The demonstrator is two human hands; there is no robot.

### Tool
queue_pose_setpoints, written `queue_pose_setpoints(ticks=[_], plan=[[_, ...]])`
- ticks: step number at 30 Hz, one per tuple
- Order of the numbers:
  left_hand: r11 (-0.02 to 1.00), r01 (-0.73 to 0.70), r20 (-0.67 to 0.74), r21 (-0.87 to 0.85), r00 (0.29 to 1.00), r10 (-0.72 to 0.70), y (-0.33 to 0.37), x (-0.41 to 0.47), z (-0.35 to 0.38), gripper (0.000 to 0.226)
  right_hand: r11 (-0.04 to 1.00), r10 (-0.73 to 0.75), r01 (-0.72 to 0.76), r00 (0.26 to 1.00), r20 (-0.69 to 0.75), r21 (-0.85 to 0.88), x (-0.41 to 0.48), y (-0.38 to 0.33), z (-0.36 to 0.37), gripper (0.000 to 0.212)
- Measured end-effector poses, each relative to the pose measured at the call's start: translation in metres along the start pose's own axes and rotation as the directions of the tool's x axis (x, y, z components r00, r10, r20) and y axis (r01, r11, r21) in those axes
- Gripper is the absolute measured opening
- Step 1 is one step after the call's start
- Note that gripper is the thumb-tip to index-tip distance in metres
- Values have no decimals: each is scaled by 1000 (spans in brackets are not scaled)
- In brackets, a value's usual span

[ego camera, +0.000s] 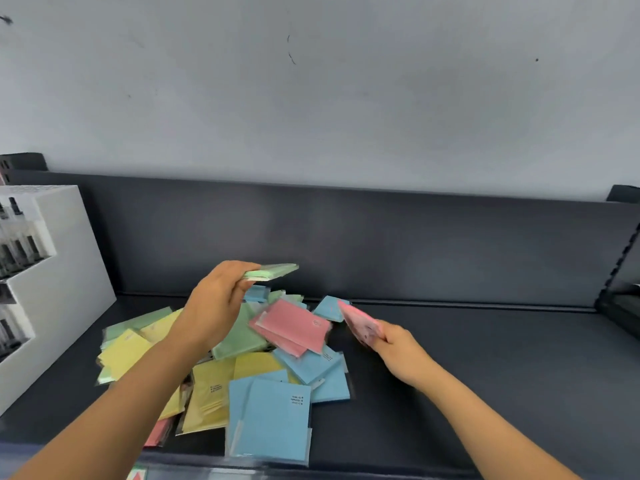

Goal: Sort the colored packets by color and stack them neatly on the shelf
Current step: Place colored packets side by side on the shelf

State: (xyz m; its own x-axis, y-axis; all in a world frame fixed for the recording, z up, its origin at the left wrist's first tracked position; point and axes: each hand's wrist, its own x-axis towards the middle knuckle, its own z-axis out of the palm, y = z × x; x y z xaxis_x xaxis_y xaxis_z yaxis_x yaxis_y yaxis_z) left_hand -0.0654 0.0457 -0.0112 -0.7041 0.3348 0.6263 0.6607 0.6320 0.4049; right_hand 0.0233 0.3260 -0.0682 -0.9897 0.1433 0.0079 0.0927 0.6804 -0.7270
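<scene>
Colored packets lie in a loose heap on the dark shelf, with blue packets nearest me at the front edge and yellow packets to their left. Just right of the heap, my right hand pinches a few pink packets, tilted above the shelf. Farther in, my left hand grips a thin stack of green packets, level above the heap. A white display box stands at far left before the back panel.
</scene>
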Motion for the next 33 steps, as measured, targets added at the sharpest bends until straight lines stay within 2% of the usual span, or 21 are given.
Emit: queue_pose_setpoints(ticks=[3, 11, 20, 26, 30, 33], plan=[[998, -52, 31, -44, 998, 54, 16, 2, 13, 28, 999, 27, -22, 995, -101, 43, -13, 4, -12, 35], [984, -129, 112, -121, 983, 142, 59, 8, 53, 30, 989, 143, -130, 965, -218, 70, -40, 40, -50, 38], [968, -206, 206, -143, 951, 232, 145, 23, 123, 26, 966, 249, -257, 908, -336, 22, -70, 124, -145, 45], [966, -189, 261, -178, 937, 231, 227, 28, 190, 28, 976, 169, -209, 910, -378, -67, -77, 189, -216, 59], [972, -132, 286, -192, 940, 184, 274, 32, 228, 28, 958, 97, -201, 899, -428, -204, -68, 212, -260, 63], [975, -115, 303, -190, 938, 170, 301, 34, 247, 29, 922, 38, -186, 917, -396, -340, -60, 225, -280, 64]])
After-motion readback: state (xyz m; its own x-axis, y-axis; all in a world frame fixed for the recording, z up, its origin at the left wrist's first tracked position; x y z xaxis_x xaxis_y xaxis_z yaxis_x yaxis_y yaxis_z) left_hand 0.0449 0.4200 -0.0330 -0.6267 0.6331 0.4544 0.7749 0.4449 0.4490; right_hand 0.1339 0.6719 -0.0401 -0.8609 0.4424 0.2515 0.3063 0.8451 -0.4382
